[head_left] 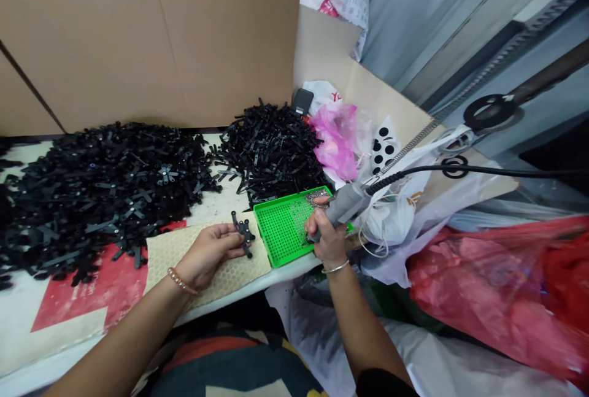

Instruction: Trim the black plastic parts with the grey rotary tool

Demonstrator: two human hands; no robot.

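Cardboard sheets wall off the back of a white worktable, and two heaps of black plastic strips lie against them: a broad heap beyond the left hand and a smaller heap beyond the gap between both hands.

The left hand rests palm-up on a cream honeycomb mat, its fingers loosely curled and pinching a small black bracket assembly at the fingertips. The assembly's long axis runs from up-left to down-right, its lower end pointing toward the mat just beside the green tray. A bead bracelet sits on that wrist.

The right hand is closed in a full fist around a grey electric screwdriver. The tool's long axis slants from upper right to lower left, with the tip end pointing down into the green grid tray, just left of the fist; the tip itself is too small to make out. A black cord leaves the tool's upper end and runs off to the right. Small metal screws sit in the tray's far corner, just beyond the right hand.

Right of the right hand lie pink, white and red plastic bags.
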